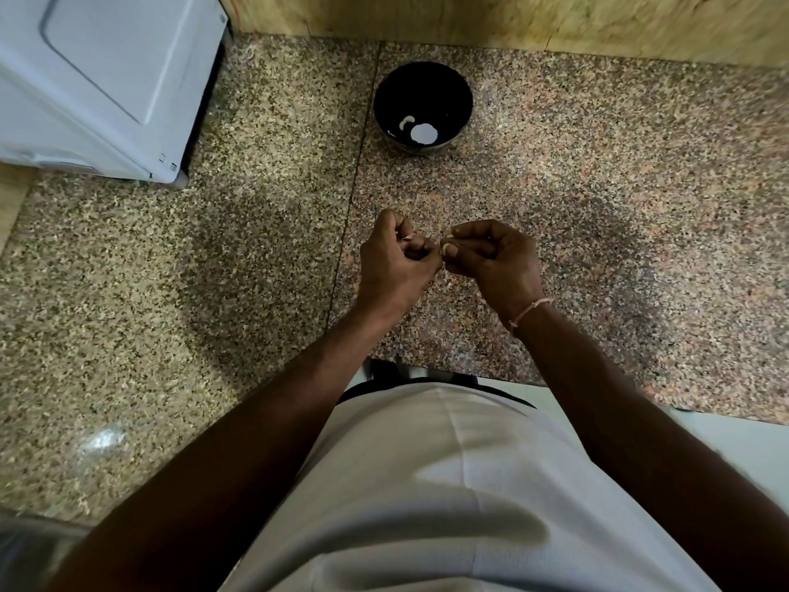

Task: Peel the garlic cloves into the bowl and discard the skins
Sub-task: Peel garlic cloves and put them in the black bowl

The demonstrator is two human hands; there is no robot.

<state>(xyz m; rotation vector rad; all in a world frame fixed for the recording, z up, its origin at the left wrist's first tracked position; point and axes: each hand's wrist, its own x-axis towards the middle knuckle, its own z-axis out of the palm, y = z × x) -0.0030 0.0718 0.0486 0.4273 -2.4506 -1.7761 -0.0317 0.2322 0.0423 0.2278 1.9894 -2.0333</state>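
Both of my hands meet above the speckled granite counter. My left hand has its fingers curled and pinches something small and pale, mostly hidden. My right hand pinches a small garlic clove between thumb and fingers, right beside the left hand's fingertips. Farther back stands a black bowl with a peeled clove inside it, next to a round white glint.
A white appliance fills the back left corner. A wooden wall runs along the back of the counter. A few pale skin scraps lie on the counter under my hands. My white shirt covers the near edge.
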